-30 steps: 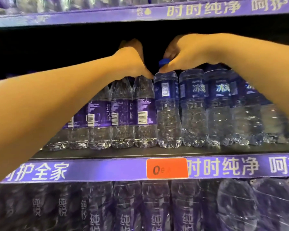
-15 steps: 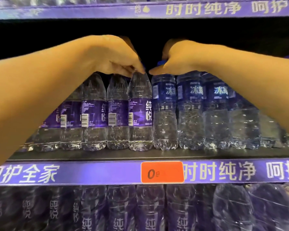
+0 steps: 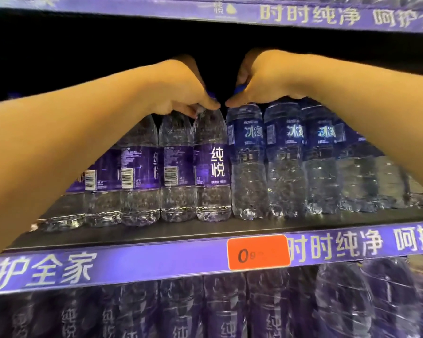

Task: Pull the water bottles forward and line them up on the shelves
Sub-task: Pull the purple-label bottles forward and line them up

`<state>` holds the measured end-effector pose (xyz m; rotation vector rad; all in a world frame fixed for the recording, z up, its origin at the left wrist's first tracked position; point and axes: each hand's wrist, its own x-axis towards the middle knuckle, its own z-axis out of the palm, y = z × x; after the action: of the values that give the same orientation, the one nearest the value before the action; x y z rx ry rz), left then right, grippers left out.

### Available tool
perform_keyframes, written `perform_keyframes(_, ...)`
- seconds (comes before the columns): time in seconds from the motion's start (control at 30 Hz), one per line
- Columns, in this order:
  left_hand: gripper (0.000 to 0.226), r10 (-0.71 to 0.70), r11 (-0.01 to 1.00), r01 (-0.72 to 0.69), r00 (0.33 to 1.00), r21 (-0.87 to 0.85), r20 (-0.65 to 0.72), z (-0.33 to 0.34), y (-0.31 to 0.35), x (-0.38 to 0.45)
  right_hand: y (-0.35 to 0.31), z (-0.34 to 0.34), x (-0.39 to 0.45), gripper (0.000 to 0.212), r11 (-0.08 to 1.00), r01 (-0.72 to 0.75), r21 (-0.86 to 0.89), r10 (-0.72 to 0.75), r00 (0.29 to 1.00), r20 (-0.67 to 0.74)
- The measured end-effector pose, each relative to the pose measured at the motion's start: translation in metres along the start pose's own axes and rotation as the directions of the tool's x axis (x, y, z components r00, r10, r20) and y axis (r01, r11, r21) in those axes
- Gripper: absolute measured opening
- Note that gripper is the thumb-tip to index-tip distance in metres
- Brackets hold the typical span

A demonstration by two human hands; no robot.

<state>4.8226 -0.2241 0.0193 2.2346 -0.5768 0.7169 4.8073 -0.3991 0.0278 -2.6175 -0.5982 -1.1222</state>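
Gripping bottle tops on the middle shelf (image 3: 156,234): left hand (image 3: 181,90) curled round the neck of the purple-label bottle (image 3: 211,164), right hand (image 3: 264,79) round the blue-label bottle (image 3: 248,162) cap just right of it; probably drawing both toward the orange price tag (image 3: 258,252); next, squaring them to the front edge; purple label turned frontward since half a second ago.

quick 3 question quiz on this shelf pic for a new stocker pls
1. True or false: the left hand grips the top of a purple-label bottle.
2. The bottle under the right hand has which label? A purple, B dark blue, C green.
3. What colour is the price tag on the shelf edge?

Key: 1 true. 2 B, the blue-label bottle. 3 orange.
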Motion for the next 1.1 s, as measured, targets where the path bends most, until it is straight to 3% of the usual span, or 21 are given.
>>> perform_keyframes(0.2, 0.037, -0.007, 0.998, 0.012, 0.998, -0.069, 0.068, -0.005, -0.006, 0.006, -0.011, 0.004, 0.001, 0.037, 0.975, 0.008, -0.221, -0.018, 0.999, -0.044)
perform_keyframes(0.47, 0.037, -0.004, 0.994, 0.014, 0.996, -0.108, 0.092, -0.001, -0.004, 0.007, 0.0, 0.003, -0.002, 0.026, 0.978, 0.042, -0.202, -0.051, 0.998, -0.037)
perform_keyframes(0.67, 0.036, -0.003, 0.997, 0.01, 0.997, -0.081, 0.08, 0.002, -0.004, 0.006, 0.001, 0.004, 0.003, 0.049, 0.978, 0.035, -0.203, -0.047, 0.998, -0.051)
perform_keyframes(0.8, 0.035, -0.008, 0.998, 0.015, 0.995, -0.069, 0.102, -0.001, -0.004, 0.003, 0.002, 0.005, 0.001, 0.044, 0.971, 0.054, -0.233, -0.065, 0.997, -0.042)
perform_keyframes(1.1, 0.037, -0.015, 0.994, 0.013, 1.0, -0.107, -0.019, 0.008, -0.003, -0.004, -0.004, 0.011, 0.007, 0.048, 0.947, 0.047, -0.318, -0.067, 0.996, -0.052)
